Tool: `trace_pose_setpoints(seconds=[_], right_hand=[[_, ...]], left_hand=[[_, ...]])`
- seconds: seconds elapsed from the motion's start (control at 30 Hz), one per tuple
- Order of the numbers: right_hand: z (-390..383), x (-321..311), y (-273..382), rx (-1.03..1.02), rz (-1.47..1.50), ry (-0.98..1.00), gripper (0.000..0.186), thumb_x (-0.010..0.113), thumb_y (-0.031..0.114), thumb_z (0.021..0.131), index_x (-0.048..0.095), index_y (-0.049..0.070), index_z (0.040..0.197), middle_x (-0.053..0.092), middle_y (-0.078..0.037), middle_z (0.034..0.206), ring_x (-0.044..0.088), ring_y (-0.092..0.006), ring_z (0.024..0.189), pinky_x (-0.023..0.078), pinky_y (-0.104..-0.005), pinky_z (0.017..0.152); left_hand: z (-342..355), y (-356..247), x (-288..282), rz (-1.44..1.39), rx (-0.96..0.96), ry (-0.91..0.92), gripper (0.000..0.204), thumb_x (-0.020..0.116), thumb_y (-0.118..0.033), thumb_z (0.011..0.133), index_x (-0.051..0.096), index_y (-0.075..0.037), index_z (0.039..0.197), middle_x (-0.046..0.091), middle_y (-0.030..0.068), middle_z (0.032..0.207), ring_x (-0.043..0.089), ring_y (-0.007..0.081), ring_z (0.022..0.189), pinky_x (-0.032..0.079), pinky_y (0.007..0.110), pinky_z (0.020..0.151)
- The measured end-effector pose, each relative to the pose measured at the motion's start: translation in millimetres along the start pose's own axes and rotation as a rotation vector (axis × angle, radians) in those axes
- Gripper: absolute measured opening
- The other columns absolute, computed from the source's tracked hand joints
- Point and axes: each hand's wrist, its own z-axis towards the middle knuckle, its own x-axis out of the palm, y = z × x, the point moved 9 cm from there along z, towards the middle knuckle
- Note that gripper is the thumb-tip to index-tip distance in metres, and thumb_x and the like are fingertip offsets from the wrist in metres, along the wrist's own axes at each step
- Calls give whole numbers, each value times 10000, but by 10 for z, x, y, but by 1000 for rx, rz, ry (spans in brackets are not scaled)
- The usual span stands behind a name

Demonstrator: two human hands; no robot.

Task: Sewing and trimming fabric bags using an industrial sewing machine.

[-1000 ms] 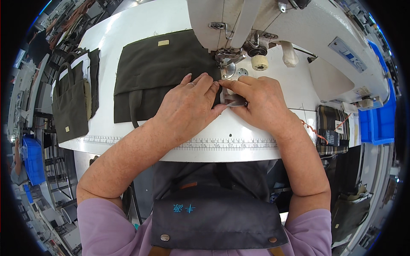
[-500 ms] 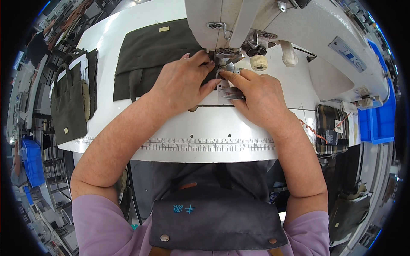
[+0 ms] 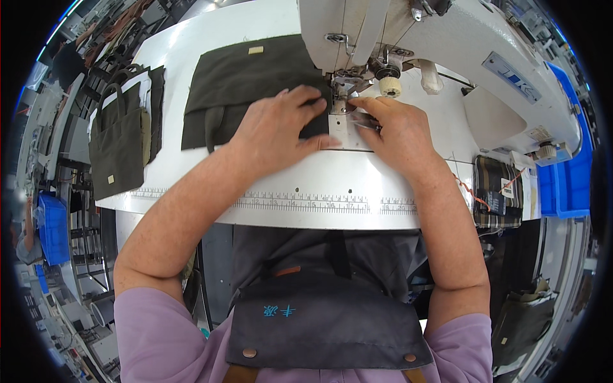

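Observation:
A dark olive fabric bag panel (image 3: 255, 83) with a small light label lies flat on the white sewing table, its right edge beside the needle area of the sewing machine (image 3: 341, 102). My left hand (image 3: 274, 127) rests over the panel's lower right part, thumb stretched away from the fingers, slightly blurred. My right hand (image 3: 402, 131) is just right of the presser foot, forefinger reaching toward it. Metal thread snips (image 3: 366, 121) sit in that hand, blades toward the needle plate; their handle is hidden under the palm.
Stacked olive bag pieces (image 3: 118, 143) with handles lie at the table's left edge. A printed ruler (image 3: 306, 203) runs along the front edge. To the right are a folded plaid cloth (image 3: 495, 191) and a blue bin (image 3: 565, 185). The machine head overhangs the right side.
My left hand has drawn back from the needle, its thumb now spread. The right hand has shifted slightly away from the presser foot with the snips. The whole view has shifted a little.

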Motion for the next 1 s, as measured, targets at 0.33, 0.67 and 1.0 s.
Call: trace_pose_setpoints(seconds=[0.33,0.67,1.0], right_hand=[[15,-9,-113,44,-12,-41,319,683,241,888,734,162,1192,753,-94,1029,716,-303,940,563,-434,828],[21,-1,-117,55,31,-31,325,684,225,898,739,159,1211,754,-113,1045,718,-308,913,560,-424,828],[-99,117,-250,53,175,88,300,630,156,991,704,43,1259,743,-191,1135,723,-294,1031,525,-340,924]], left_hand=[[-1246,-845,-279,-103,37,316,865,894,-334,686,544,-120,1447,512,147,1513,498,354,1409,332,600,1182],[-2197,-418,-836,170,-257,-131,305,877,-158,651,752,-102,923,747,68,1152,683,269,1192,347,586,1176],[-3707,-378,-2582,-200,-704,-1079,259,720,-265,989,734,-9,1029,632,-44,724,430,37,572,342,232,531]])
